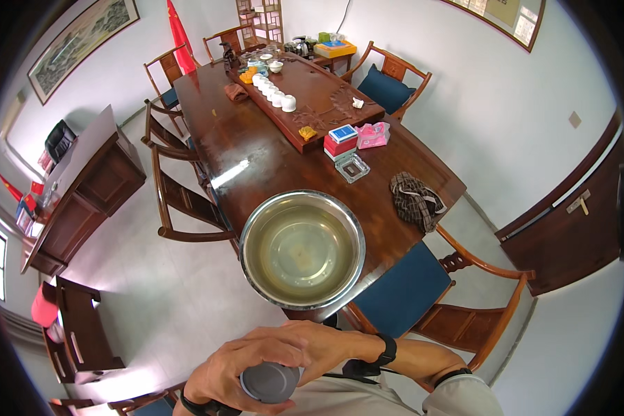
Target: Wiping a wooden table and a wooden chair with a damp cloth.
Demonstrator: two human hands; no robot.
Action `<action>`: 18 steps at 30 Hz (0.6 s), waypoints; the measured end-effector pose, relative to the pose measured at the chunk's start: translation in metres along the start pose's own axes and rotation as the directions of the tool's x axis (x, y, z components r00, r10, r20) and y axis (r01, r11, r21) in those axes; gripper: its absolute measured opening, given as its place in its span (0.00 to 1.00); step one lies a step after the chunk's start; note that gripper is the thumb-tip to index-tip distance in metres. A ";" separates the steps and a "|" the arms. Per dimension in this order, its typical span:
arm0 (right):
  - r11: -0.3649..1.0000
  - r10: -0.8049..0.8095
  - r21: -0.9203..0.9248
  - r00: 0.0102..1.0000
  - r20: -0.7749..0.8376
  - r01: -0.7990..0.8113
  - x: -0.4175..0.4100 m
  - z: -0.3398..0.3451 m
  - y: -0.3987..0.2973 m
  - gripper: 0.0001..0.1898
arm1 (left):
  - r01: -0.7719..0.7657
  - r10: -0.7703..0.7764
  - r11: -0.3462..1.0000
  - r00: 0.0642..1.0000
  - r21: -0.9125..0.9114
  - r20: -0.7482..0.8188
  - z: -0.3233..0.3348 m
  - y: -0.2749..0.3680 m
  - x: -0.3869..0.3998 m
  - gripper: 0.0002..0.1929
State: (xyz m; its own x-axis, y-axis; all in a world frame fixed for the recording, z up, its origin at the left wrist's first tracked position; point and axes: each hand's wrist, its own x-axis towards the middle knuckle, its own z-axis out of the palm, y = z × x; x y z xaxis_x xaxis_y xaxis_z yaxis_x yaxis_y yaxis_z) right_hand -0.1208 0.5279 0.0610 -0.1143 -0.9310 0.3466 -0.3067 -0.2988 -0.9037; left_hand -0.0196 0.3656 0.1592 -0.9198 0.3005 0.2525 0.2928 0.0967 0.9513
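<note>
Close to my body, my left hand curls its fingers and thumb around a grey round container. Its flat circular end faces up; whether that is a lid or a base I cannot tell. My right hand overlaps the left one, and its fingers are partly hidden behind it. Just beyond both hands, a wide stainless steel basin stands at the near end of the dark wooden table. Slightly yellowish, cloudy liquid lies in the basin.
A checked cloth, glass ashtray, stacked boxes and pink tissue pack lie beyond the basin. Several white cups line a carved tea tray. Wooden chairs flank the table; one with a blue seat stands near right.
</note>
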 end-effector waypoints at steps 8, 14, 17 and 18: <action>0.999 0.032 0.021 0.999 0.014 -0.032 -0.001 -0.044 0.005 0.27 | -0.078 0.071 0.996 0.989 0.052 0.133 -0.013 -0.004 0.052 0.34; 0.991 0.129 0.025 0.990 -0.048 -0.128 -0.013 -0.088 0.005 0.34 | 0.064 -0.053 0.997 0.973 0.040 -0.223 -0.005 0.003 0.082 0.30; 0.999 0.044 0.021 0.980 -0.194 -0.041 -0.031 -0.139 0.006 0.35 | -0.019 -0.020 0.994 0.936 -0.110 -0.350 -0.014 -0.029 0.065 0.46; 0.997 0.073 0.036 0.957 -0.282 -0.066 -0.043 -0.153 0.011 0.34 | 0.096 -0.123 0.991 0.922 -0.090 -0.367 -0.019 -0.034 0.058 0.41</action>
State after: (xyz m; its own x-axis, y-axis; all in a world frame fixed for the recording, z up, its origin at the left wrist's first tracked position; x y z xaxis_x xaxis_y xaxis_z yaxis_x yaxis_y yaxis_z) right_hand -0.2637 0.5968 0.0749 -0.3986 -0.8533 0.3363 -0.2638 -0.2445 -0.9331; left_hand -0.0883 0.3617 0.1449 -0.9800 -0.0832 0.1806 0.1779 0.0389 0.9833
